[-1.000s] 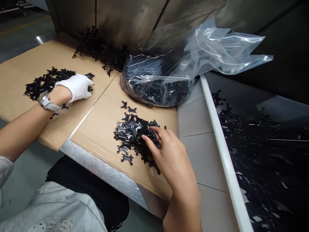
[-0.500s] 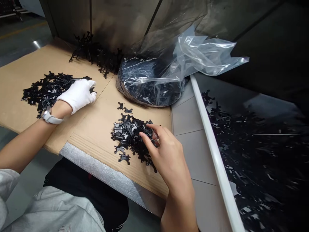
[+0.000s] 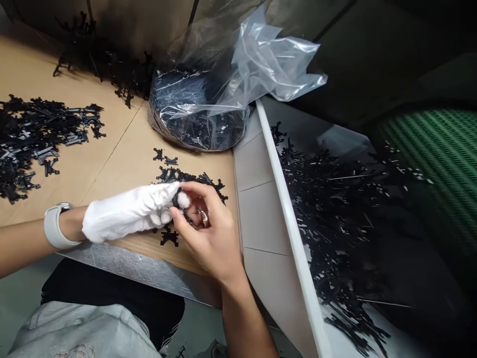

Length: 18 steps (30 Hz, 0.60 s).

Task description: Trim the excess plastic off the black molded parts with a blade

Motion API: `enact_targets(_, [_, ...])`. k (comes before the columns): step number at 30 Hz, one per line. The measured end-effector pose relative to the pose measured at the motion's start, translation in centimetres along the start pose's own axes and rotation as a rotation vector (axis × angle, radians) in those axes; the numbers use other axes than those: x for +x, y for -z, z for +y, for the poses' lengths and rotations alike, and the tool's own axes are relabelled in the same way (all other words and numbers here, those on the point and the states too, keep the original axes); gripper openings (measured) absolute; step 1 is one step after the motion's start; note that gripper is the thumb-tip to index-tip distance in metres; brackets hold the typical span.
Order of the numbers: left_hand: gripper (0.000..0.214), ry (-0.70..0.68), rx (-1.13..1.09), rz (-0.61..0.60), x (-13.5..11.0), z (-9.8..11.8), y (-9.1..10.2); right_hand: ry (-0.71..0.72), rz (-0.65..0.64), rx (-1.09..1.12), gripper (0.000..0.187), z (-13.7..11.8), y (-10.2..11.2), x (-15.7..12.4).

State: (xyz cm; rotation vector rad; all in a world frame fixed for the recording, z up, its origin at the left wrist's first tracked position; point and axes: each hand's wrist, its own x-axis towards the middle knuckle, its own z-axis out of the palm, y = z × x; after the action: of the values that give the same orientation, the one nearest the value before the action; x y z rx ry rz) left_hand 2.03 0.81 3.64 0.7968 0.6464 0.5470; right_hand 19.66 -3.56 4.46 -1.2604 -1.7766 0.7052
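My left hand, in a white glove, meets my bare right hand over a small pile of black plastic parts. Between the gloved fingertips and my right thumb and forefinger is a black plastic part, mostly covered by the fingers. Both hands are closed around it. A ring shows on my right hand, and its inner fingers are partly hidden. The pile's pieces are flat with notched, forked ends; two loose ones lie just beyond it.
A larger heap of black parts lies at left on the brown board. Behind stands a clear plastic bag full of parts. At right, a white-edged bin holds many dark pieces, near green mesh.
My left hand has left the larger heap and come right to join my right hand. My right hand has closed with it on a black part. The view has shifted right.
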Motion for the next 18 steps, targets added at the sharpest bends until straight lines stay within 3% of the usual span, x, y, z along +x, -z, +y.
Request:
enact_targets(4, [0.037,0.040,0.011,-0.055,-0.3,0.2,0.1,-0.085,-0.041,0.134,0.022,-0.6,-0.1,-0.1])
enact_targets(8, [0.045,0.052,-0.061,-0.045,-1.0,1.2,-0.6,0.008,-0.066,0.060,0.024,-0.8,0.1,-0.3])
enact_targets(14, [0.025,-0.014,0.080,0.066,-1.1,1.6,-0.5,0.007,0.033,-0.069,0.032,-0.5,0.9,-0.5])
enact_targets(18, [0.024,-0.138,0.155,0.198,-0.8,0.9,-0.2,0.036,0.051,-0.119,0.023,-0.6,0.7,-0.5])
